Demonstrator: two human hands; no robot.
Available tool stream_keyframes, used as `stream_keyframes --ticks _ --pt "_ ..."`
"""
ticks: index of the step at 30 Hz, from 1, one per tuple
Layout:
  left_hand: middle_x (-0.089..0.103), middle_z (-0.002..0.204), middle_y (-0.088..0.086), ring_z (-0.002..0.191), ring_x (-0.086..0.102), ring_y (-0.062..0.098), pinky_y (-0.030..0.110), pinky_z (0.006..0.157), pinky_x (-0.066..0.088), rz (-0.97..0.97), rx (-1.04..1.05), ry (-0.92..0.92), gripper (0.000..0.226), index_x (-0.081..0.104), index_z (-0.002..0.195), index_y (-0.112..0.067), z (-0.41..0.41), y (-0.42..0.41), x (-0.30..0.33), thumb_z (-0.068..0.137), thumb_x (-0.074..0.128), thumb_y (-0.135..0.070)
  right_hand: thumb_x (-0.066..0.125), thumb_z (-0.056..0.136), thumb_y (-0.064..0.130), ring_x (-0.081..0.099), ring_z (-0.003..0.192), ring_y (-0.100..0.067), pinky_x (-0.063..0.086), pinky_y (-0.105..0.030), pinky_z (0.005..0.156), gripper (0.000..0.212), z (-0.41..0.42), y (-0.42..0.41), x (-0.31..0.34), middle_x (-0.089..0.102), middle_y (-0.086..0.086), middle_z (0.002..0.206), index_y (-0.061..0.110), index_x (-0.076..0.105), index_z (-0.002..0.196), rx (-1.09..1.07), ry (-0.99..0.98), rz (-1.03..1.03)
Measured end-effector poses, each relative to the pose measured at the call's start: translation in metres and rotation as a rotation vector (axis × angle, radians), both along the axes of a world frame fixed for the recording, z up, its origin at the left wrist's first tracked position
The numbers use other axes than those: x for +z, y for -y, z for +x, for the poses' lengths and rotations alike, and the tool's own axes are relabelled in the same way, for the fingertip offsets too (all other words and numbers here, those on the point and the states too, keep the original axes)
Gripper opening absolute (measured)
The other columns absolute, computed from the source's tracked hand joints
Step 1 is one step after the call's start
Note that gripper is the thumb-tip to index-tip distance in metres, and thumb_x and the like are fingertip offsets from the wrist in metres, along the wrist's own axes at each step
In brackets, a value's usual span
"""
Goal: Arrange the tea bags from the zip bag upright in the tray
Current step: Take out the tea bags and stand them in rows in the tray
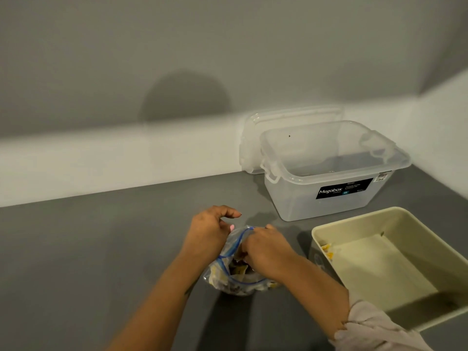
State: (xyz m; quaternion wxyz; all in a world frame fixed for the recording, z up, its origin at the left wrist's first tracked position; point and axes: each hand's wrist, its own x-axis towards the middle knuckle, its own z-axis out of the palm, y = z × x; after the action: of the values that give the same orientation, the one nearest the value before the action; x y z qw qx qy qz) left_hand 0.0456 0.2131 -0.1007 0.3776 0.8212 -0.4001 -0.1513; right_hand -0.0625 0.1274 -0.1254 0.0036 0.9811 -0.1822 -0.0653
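Beyond the hands, a plain grey wall [177, 59] fills the top of the view, meeting a pale side wall in the corner off to the right. Under everything runs the dark grey desk [88, 249], matte and flat. Up and to the right of the hands stands a clear storage box [329, 198] with a dark label, nothing visible inside it, its lid [253, 138] propped against the wall behind.

Closer in, just right of the right forearm, the cream tray [430, 224] sits open, its long axis running away and leftward from the person, and a few yellow tea bags [328, 250] are already tucked into its near-left corner. That's the key relation: the tray lies to the right, so the right hand has the short trip.

Now the centre: the zip bag [235, 277] rests on the desk directly between both hands, mouth gaping upward, blue zip line curling round. Left hand [210, 231] pinches the far rim, holding the mouth open. Right hand [266, 247] dips its fingers into the bag; they're hidden, so whether they've closed on a tea bag I cannot tell. More tea bags show yellow through the plastic.
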Motion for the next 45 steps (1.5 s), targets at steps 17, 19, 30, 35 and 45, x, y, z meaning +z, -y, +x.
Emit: stream_keyframes --ticks 17,19,30,35,45 --pt "0.066 0.1 -0.009 0.087 0.06 -0.001 0.015 0.08 0.051 -0.107 -0.214 -0.241 0.022 0.062 0.11 -0.019 0.008 0.003 0.008 0.096 0.047 -0.015 0.075 0.077 0.012 0.056 0.083 -0.007 0.046 -0.018 0.082 0.021 -0.014 0.019 0.039 0.054 0.001 0.086 0.031 0.07 0.07 -0.251 0.656 0.932" --pt "0.067 0.101 0.004 0.091 0.063 0.013 0.024 0.074 0.053 -0.125 -0.254 -0.593 0.024 0.06 0.113 -0.014 0.005 0.0 0.015 0.098 0.041 -0.019 0.072 0.077 0.005 0.057 0.08 -0.008 0.05 -0.02 0.079 0.027 -0.014 0.019 0.048 0.054 -0.004 0.085 0.03 0.07 0.069 -0.237 0.746 1.059" --pt "0.069 0.094 0.011 0.076 0.071 0.021 0.032 0.059 0.06 -0.13 -0.42 -1.403 0.031 0.058 0.114 -0.007 0.009 -0.014 0.022 0.085 0.047 -0.01 0.062 0.081 -0.003 0.066 0.075 -0.007 0.052 -0.02 0.074 0.014 -0.011 0.019 0.047 0.069 0.006 0.074 0.009 0.068 0.079 -0.216 0.949 1.41" --pt "0.068 0.086 0.008 0.072 0.07 0.014 0.024 0.059 0.059 -0.281 -0.168 -1.229 0.024 0.061 0.108 -0.01 0.018 -0.01 0.014 0.092 0.045 -0.005 0.067 0.085 0.012 0.059 0.076 -0.005 0.049 -0.021 0.076 0.014 -0.012 0.018 0.038 0.065 0.003 0.082 0.025 0.067 0.083 -0.404 0.871 1.117" --pt "0.069 0.093 0.008 0.072 0.07 0.012 0.022 0.056 0.058 -0.396 0.008 -0.991 0.026 0.06 0.11 -0.013 0.017 -0.008 0.003 0.086 0.056 -0.003 0.064 0.083 0.034 0.049 0.107 -0.017 0.035 -0.034 0.095 0.026 -0.012 -0.006 0.008 0.066 0.005 0.108 0.032 0.069 0.108 -0.112 0.029 0.164"
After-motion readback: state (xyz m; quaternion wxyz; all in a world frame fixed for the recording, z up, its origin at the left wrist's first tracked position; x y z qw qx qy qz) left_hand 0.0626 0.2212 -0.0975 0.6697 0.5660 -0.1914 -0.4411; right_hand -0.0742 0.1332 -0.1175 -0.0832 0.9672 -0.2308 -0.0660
